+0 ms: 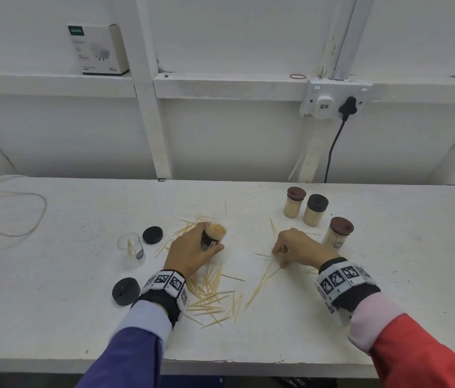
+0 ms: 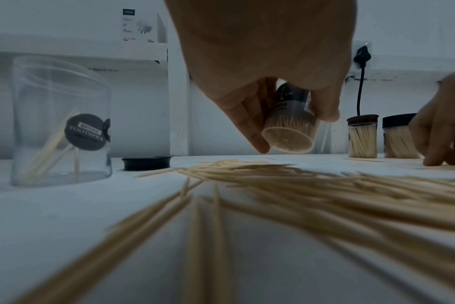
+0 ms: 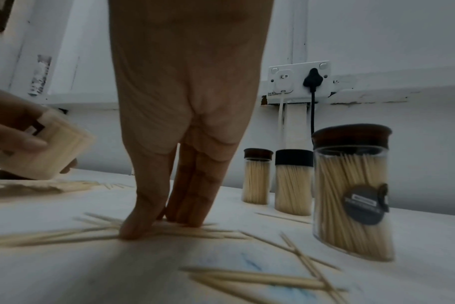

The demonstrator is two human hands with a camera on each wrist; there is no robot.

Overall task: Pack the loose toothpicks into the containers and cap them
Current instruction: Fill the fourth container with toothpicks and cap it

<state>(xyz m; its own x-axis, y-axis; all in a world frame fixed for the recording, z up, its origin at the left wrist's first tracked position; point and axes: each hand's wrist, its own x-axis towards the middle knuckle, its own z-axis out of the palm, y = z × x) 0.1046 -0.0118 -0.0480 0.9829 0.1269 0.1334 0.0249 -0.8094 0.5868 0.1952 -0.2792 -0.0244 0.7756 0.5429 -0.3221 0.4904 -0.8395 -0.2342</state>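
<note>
My left hand grips an open clear container packed with toothpicks and holds it tilted just above the table; in the left wrist view the container shows its base. My right hand is fingertips-down on the table, thumb and fingers pinching a few loose toothpicks. A scattered pile of toothpicks lies near my left wrist. A nearly empty clear container stands at the left with two black caps beside it.
Three capped, full containers stand right behind my right hand. Cables lie at the far left. A wall socket with a black plug and a white box sit on the ledge behind.
</note>
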